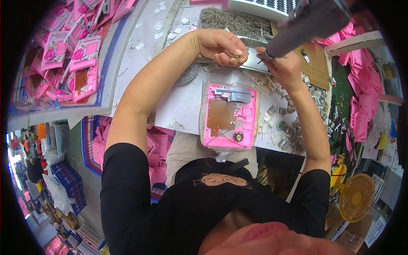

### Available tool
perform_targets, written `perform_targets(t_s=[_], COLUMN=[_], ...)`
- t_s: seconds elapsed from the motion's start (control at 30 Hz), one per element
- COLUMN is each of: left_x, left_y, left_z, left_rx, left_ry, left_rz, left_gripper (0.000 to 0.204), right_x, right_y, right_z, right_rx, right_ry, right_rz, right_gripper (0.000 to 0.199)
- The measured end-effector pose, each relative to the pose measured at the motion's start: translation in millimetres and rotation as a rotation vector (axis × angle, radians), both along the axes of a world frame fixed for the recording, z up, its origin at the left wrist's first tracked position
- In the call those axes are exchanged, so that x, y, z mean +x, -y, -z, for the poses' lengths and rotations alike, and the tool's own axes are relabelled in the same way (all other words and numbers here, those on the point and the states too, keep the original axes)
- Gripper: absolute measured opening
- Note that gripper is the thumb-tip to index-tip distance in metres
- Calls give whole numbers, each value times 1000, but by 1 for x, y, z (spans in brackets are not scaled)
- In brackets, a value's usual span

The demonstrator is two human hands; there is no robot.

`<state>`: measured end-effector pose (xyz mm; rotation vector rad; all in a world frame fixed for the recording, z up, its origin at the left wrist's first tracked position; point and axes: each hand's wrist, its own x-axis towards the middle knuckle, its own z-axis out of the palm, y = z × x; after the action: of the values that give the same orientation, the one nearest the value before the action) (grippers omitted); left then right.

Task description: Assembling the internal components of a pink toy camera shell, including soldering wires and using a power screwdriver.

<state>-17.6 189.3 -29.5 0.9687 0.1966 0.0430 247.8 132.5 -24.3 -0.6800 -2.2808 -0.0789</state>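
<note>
My left hand (222, 47) is closed, with several small brass-coloured screws (234, 55) between thumb and fingers. Across from it, my right hand (284, 70) grips the lower end of a dark grey power screwdriver (308, 29), whose thin bit points toward the left hand. Below both hands lies an open pink plastic casing (207, 123) on the table edge near my lap. Inside it are a brown circuit board (222, 114), a grey mechanism (233, 95), a round speaker (238, 136) and thin red wires. Neither hand touches the casing.
A metal tray of loose screws (233, 23) stands behind my hands, and a round metal dish (187, 75) is left of the casing. Small motors (282, 126) and white parts crowd the right side. Pink casings (85, 55) pile up left; a yellow fan (357, 197) stands right.
</note>
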Motion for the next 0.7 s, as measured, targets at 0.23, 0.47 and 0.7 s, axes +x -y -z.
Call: perform_targets(t_s=[0.23, 0.47, 0.7], left_x=[9, 30, 40], left_y=[23, 52, 58], left_z=[7, 6, 8], left_rx=[171, 313, 455], left_ry=[-175, -251, -163], left_rz=[-630, -780, -967], left_gripper=[23, 19, 23], right_x=[20, 6, -3], right_y=[-7, 4, 23], right_z=[7, 4, -3], right_rx=[-564, -1189, -1294], right_ry=[267, -146, -429], right_rz=[373, 247, 108], right_gripper=[28, 33, 33])
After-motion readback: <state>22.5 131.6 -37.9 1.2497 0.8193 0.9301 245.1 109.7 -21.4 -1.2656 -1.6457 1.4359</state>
